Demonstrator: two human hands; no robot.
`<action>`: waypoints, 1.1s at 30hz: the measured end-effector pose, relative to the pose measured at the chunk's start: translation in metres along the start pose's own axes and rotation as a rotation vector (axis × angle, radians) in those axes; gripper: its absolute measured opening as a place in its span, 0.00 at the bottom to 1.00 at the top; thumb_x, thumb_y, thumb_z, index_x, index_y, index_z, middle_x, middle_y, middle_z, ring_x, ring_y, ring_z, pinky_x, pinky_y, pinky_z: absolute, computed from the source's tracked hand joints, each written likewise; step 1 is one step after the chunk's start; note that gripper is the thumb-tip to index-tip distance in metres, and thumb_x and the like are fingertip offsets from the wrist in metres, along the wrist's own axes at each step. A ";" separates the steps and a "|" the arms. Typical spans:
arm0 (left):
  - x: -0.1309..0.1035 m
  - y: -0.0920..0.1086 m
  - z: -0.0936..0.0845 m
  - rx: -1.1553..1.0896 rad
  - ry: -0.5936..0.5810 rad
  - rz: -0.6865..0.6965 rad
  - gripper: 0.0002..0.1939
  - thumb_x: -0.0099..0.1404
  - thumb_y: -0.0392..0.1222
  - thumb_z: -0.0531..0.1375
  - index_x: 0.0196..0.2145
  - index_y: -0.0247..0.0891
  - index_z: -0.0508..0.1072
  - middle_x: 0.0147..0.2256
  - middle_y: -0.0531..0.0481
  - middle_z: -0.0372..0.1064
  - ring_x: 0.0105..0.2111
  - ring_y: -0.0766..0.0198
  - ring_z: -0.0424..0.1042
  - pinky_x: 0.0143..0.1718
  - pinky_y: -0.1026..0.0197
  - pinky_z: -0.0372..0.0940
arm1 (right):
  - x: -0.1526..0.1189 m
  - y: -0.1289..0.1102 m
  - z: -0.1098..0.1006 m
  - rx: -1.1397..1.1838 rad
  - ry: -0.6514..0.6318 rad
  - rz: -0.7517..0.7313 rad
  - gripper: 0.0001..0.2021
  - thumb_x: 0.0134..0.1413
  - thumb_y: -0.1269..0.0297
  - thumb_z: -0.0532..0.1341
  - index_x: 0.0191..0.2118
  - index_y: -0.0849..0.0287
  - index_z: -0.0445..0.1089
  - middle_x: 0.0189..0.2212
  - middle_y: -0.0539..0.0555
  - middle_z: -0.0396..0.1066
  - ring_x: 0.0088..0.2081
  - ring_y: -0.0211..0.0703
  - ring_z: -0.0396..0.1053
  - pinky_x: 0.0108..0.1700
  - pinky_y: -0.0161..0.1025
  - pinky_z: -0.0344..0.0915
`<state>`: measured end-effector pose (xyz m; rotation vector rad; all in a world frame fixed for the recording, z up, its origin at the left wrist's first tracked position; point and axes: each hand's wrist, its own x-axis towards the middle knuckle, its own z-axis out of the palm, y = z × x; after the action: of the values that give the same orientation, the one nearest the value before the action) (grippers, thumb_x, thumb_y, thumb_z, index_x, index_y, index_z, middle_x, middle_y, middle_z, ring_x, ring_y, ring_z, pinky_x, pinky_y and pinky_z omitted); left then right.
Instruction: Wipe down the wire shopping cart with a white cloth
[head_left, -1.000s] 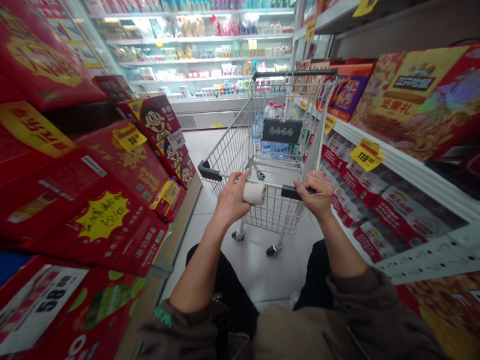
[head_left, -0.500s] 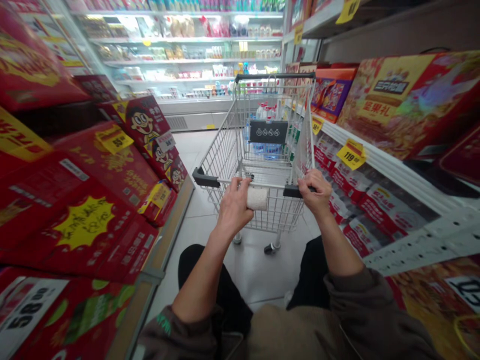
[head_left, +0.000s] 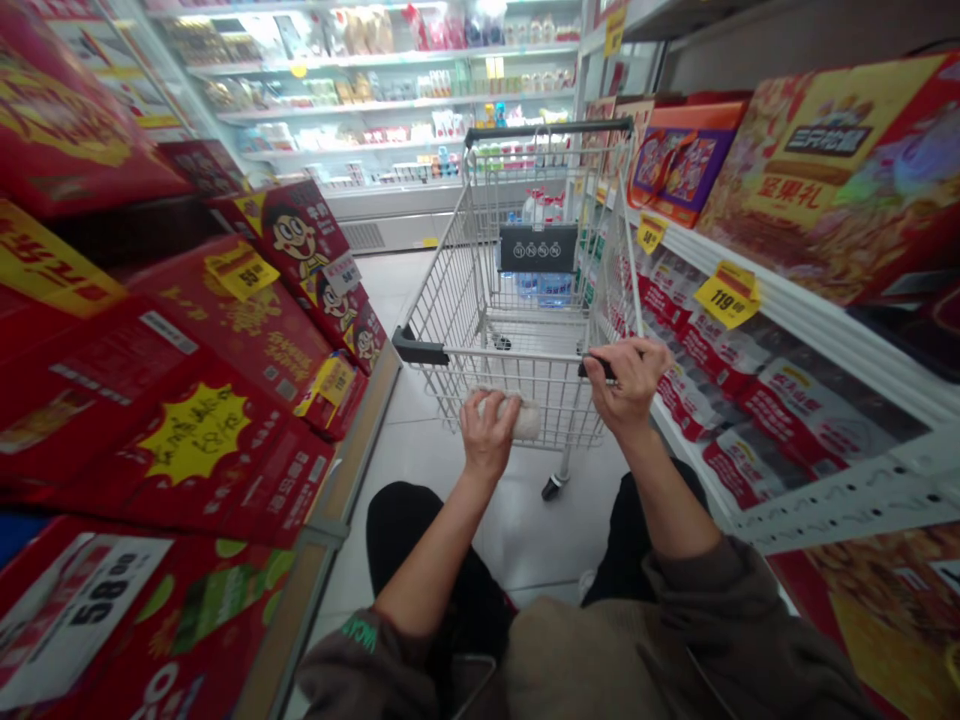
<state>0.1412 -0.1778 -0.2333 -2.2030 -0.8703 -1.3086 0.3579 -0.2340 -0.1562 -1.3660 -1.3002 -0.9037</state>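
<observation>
A wire shopping cart [head_left: 517, 370] stands in front of me, its basket bare wire with a dark printed plate [head_left: 538, 248] at the far end. My right hand [head_left: 628, 380] is wrapped round the black handle at the cart's right corner. Just below the cart's near rim, my left hand [head_left: 489, 430] has its fingers curled over a white, rough-looking roll [head_left: 527, 420]. The black corner piece [head_left: 420, 346] at the cart's left is untouched.
Stacked red gift boxes [head_left: 247, 350] with yellow price tags line the left side. On the right, a white shelf [head_left: 817, 310] holds boxes and packed goods. A lit refrigerated display [head_left: 375, 110] spans the far end. Bottled water [head_left: 544, 288] shows beyond the cart.
My left hand and the white roll have moved down from the cart's near rim. My right hand still grips the handle. The cart has turned slightly.
</observation>
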 end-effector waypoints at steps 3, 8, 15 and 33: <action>-0.013 -0.024 -0.011 -0.037 -0.101 -0.009 0.14 0.68 0.28 0.59 0.44 0.43 0.80 0.44 0.42 0.75 0.48 0.51 0.69 0.48 0.52 0.67 | 0.002 -0.001 0.002 -0.038 -0.049 0.040 0.15 0.67 0.51 0.59 0.33 0.54 0.74 0.29 0.49 0.77 0.45 0.48 0.69 0.57 0.49 0.52; 0.004 -0.061 -0.023 -0.061 0.105 -0.143 0.15 0.66 0.31 0.60 0.47 0.43 0.80 0.49 0.41 0.71 0.56 0.47 0.66 0.59 0.42 0.63 | -0.001 -0.028 0.010 -0.149 -0.041 0.058 0.10 0.67 0.56 0.60 0.46 0.54 0.74 0.42 0.52 0.81 0.53 0.50 0.71 0.64 0.54 0.47; -0.013 -0.078 -0.002 -0.054 0.033 -0.122 0.16 0.64 0.28 0.59 0.45 0.40 0.80 0.47 0.39 0.73 0.54 0.48 0.66 0.57 0.46 0.66 | -0.006 -0.062 0.029 -0.087 -0.220 -0.097 0.17 0.70 0.61 0.55 0.58 0.58 0.70 0.50 0.55 0.80 0.58 0.46 0.71 0.71 0.51 0.42; 0.003 -0.109 -0.027 -0.100 0.010 -0.356 0.18 0.60 0.33 0.64 0.49 0.40 0.78 0.52 0.38 0.70 0.56 0.46 0.66 0.60 0.43 0.63 | -0.011 -0.055 0.030 -0.086 -0.262 -0.052 0.18 0.69 0.62 0.53 0.59 0.56 0.70 0.52 0.56 0.77 0.58 0.48 0.70 0.71 0.57 0.44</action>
<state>0.0489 -0.1164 -0.2132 -2.1814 -1.2632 -1.5509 0.2984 -0.2120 -0.1645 -1.5639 -1.5147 -0.8448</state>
